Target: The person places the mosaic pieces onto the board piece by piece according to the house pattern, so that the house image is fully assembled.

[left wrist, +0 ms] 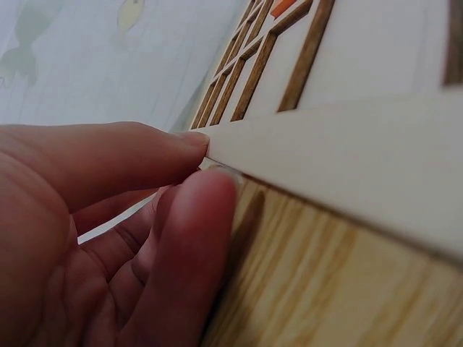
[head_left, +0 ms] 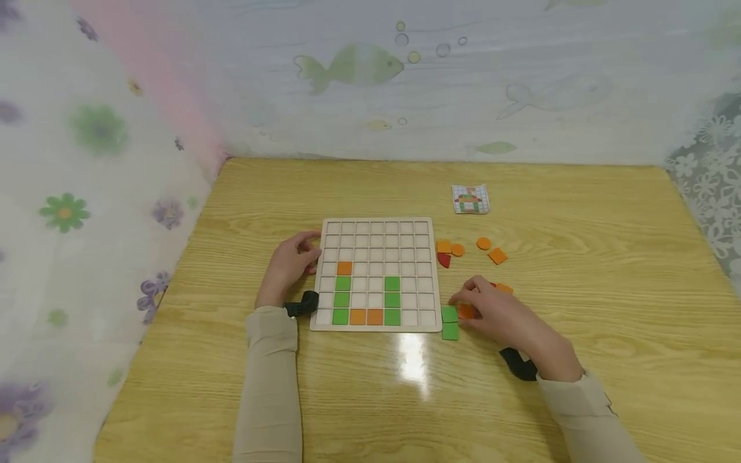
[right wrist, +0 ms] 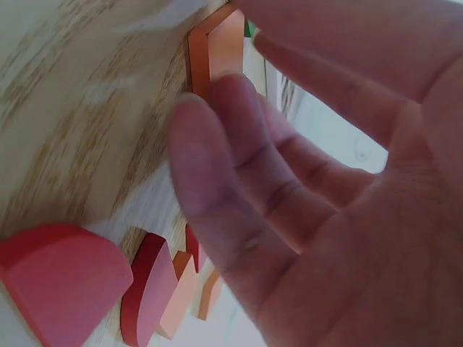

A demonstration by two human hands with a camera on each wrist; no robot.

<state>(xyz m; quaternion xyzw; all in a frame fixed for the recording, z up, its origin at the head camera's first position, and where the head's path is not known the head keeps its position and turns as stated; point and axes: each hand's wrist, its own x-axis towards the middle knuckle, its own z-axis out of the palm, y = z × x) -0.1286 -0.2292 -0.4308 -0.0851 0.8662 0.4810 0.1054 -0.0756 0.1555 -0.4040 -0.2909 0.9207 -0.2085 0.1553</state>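
A pale square grid board (head_left: 376, 222) holds several green squares (head_left: 392, 300) in two columns. Orange squares (head_left: 366, 317) sit in its bottom row, and another orange square (head_left: 345, 269) tops the left green column. My left hand (head_left: 289, 260) is at the board's left edge; its index finger and thumb tips touch the rim in the left wrist view. Right of the board, my right hand (head_left: 500, 315) reaches low over the table with bent, relaxed fingers. Its fingertips are around an orange piece (right wrist: 221, 54), beside two loose green squares (head_left: 449, 323). The hand partly hides that piece.
A small pattern card (head_left: 471, 199) lies behind the board on the right. Nearby are loose orange circles (head_left: 484, 244), an orange square (head_left: 498, 256) and a red quarter-round piece (head_left: 444, 260). More red pieces (right wrist: 65, 282) lie beside my right hand. A patterned wall covering (head_left: 370, 116) borders the table.
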